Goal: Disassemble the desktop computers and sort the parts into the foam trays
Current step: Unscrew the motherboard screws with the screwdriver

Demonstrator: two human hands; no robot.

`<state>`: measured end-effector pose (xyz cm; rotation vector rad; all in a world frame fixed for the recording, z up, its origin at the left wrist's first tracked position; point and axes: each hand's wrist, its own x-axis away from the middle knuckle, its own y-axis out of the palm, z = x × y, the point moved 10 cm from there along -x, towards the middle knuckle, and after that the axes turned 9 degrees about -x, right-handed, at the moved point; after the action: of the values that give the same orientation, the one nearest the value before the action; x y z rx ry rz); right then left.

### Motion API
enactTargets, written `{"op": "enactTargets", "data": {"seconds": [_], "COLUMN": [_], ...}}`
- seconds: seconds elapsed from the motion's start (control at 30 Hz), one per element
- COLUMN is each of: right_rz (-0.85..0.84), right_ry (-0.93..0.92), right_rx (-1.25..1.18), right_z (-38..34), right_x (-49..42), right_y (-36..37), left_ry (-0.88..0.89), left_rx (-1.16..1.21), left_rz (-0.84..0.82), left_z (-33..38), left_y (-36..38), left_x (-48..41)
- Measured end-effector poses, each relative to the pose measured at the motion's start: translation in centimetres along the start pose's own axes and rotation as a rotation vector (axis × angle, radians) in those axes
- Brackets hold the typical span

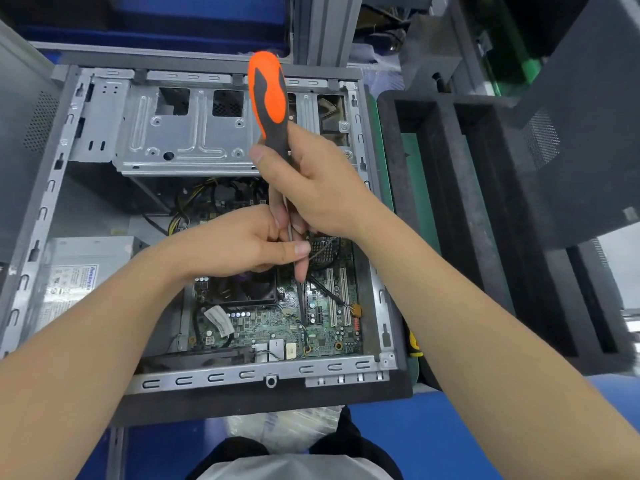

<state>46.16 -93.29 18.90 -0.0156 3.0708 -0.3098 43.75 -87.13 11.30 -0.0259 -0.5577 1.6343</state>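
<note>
An open desktop computer case (pixel 86 133) lies on its side in front of me. Its green motherboard (pixel 277 323) shows at the lower middle, with a black CPU fan (pixel 242 289) and white expansion slots (pixel 337 296). My right hand (pixel 322 188) grips the lower handle of an orange and black screwdriver (pixel 268 98), which points down into the case. My left hand (pixel 242 240) pinches the screwdriver's metal shaft between thumb and fingers just above the board. The tip is hidden behind my fingers.
A silver power supply (pixel 79 271) sits at the case's lower left, a metal drive cage (pixel 180 133) at the top. A black foam tray (pixel 450 202) with long compartments stands to the right. Another grey case panel (pixel 571 116) leans at the far right.
</note>
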Motion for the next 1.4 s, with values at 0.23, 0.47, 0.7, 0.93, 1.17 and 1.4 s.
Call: {"op": "enactTargets", "data": {"seconds": [0.23, 0.47, 0.7, 0.93, 1.17, 1.4], "right_rz": [-0.469, -0.898, -1.008, -0.637, -0.171, -0.344], "right_ry": [-0.023, -0.009, -0.004, 0.056, -0.088, 0.147], "right_rx": [-0.337, -0.239, -0.075, 0.434, 1.101, 1.132], "right_z": [-2.0, -5.5, -9.1, -11.3, -18.4, -16.7], "right_x": [1.4, 5.1, 7.5, 7.4, 6.6, 6.6], "right_y": [2.8, 3.5, 4.3, 1.7, 0.3, 0.7], "left_ry": [0.121, 0.174, 0.205, 0.112, 0.123, 0.092], "left_rx": [0.01, 0.243, 0.179, 0.086, 0.18, 0.195], "left_rz": [-0.09, -0.062, 0.029, -0.082, -0.128, -0.146], "left_z": [2.2, 2.7, 6.0, 7.6, 8.8, 7.9], "left_y": [0.3, 0.6, 0.9, 2.5, 3.0, 1.9], "left_x": [1.0, 1.2, 1.9, 2.5, 3.1, 3.1]}}
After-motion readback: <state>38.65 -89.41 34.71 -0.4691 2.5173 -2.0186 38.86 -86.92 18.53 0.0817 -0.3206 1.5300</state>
